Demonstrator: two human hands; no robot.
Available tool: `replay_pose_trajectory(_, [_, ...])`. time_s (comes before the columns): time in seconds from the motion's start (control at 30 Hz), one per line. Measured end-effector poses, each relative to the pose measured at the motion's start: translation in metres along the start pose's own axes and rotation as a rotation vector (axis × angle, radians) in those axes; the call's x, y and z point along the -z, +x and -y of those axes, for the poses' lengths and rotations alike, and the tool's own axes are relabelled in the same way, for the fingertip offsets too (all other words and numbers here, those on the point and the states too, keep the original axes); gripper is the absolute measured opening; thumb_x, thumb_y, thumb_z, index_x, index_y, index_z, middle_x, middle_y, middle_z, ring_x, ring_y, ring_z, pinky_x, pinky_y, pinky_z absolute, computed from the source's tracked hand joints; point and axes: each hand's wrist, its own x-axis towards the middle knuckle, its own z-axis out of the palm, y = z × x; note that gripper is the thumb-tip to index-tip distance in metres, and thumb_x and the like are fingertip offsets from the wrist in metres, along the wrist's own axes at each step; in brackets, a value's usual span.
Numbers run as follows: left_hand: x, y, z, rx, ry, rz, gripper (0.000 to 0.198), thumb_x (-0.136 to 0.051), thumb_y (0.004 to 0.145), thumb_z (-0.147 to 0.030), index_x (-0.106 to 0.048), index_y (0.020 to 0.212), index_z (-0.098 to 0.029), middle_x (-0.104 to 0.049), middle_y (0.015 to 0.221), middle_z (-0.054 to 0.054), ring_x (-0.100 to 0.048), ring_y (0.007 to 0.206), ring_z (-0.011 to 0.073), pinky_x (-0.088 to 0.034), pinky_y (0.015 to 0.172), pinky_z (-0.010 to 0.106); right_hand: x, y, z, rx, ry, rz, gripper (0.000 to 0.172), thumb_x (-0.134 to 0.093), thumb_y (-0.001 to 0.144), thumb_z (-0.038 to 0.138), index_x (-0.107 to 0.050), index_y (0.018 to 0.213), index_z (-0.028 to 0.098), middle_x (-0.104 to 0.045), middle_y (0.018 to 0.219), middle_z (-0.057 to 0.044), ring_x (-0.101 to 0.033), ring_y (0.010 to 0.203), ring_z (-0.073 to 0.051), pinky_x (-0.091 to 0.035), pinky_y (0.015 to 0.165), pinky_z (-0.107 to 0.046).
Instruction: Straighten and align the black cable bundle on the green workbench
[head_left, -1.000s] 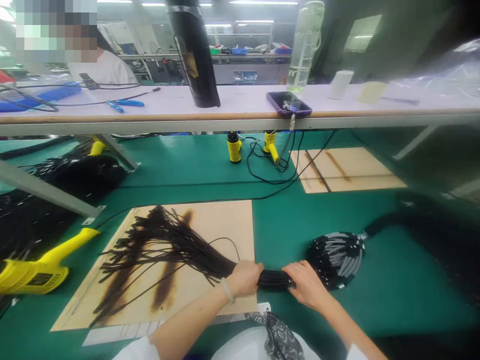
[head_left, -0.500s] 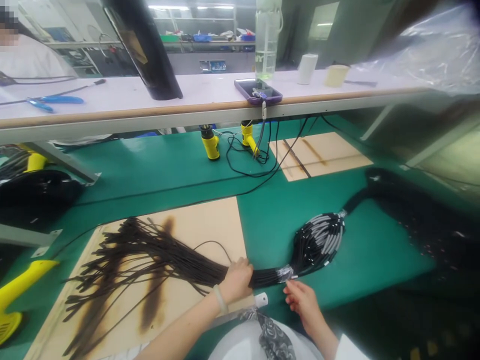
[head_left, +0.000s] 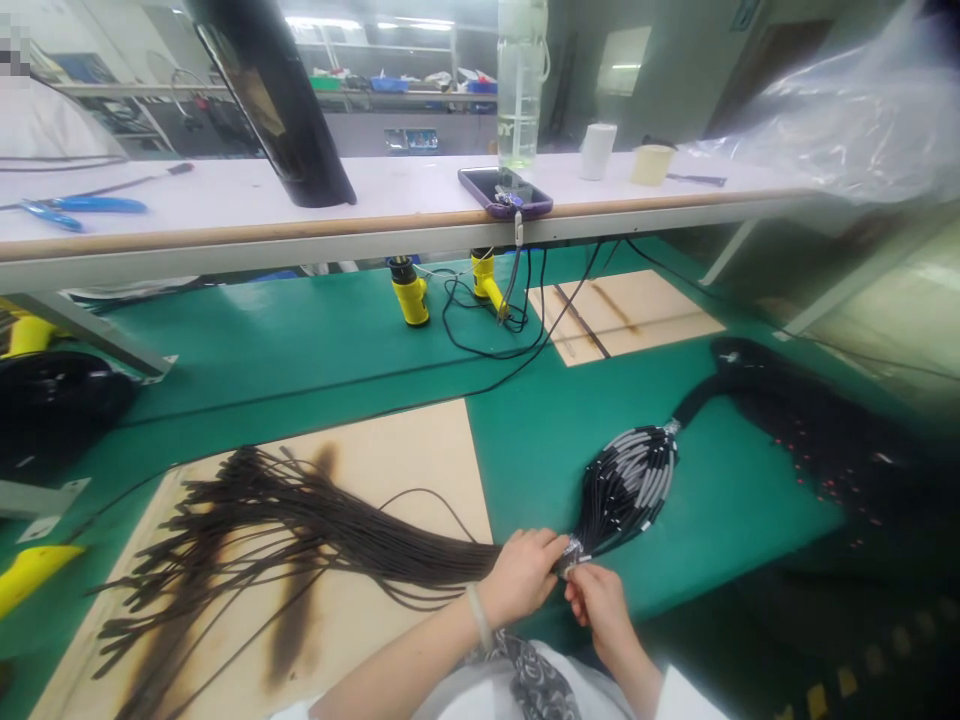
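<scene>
A long bundle of black cables (head_left: 322,520) fans out leftward over a scorched wooden board (head_left: 420,450). My left hand (head_left: 521,575) is wrapped round the bundle where it narrows, near a shiny tie or tape band (head_left: 571,550). My right hand (head_left: 596,598) pinches at that same band from the near side, fingers closed. Just right of the band, the bundle swells into a cluster of grey-sleeved cable ends (head_left: 634,478) lying on the green mat (head_left: 300,350).
A yellow heat gun (head_left: 30,575) lies at the left edge; two more yellow tools (head_left: 409,295) stand under a white shelf (head_left: 225,215) holding a phone (head_left: 504,190), bottle, pliers. A second board (head_left: 630,315) lies far right; more black cables (head_left: 810,430) pile beyond.
My left hand slid right along the bundle to the band. My right hand rose from the mat and closed on the band. The view shifted slightly rightward.
</scene>
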Motion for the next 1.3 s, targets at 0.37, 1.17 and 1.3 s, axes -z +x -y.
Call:
replay_pose_trajectory(0.37, [-0.015,0.016,0.013,0.203,-0.416,-0.047,0.036,-0.035,0.091,-0.036,-0.063,0.078,-0.019,-0.064,0.078,0.003,-0.058,0.077,0.0175,-0.039,0.074,0.026,0.005,-0.006,0.013,0.034,0.114,0.174,0.037,-0.070,0.065,0.047,-0.060,0.069,0.012,-0.054,0.055,-0.001,-0.043,0.042,-0.007,-0.028,0.040,-0.018])
replay_pose_trajectory(1.17, [-0.038,0.060,0.063,0.662,-0.881,0.156,0.022,-0.057,0.076,-0.031,-0.063,0.081,-0.011,-0.050,0.053,-0.003,-0.044,0.047,0.0097,-0.030,0.047,0.022,0.025,0.008,-0.022,-0.161,0.035,0.353,0.043,-0.071,0.051,0.052,-0.054,0.062,0.014,-0.049,0.039,0.001,-0.042,0.028,-0.011,-0.020,0.031,-0.018])
replay_pose_trajectory(1.3, [-0.021,0.051,0.057,0.552,-0.931,0.156,0.037,-0.059,0.070,-0.029,-0.063,0.104,-0.014,-0.058,0.062,-0.002,-0.051,0.058,0.0118,-0.036,0.054,0.022,0.040,-0.018,0.009,-0.184,0.075,0.442,0.041,-0.069,0.061,0.052,-0.053,0.071,0.015,-0.051,0.042,0.002,-0.041,0.030,-0.008,-0.024,0.033,-0.017])
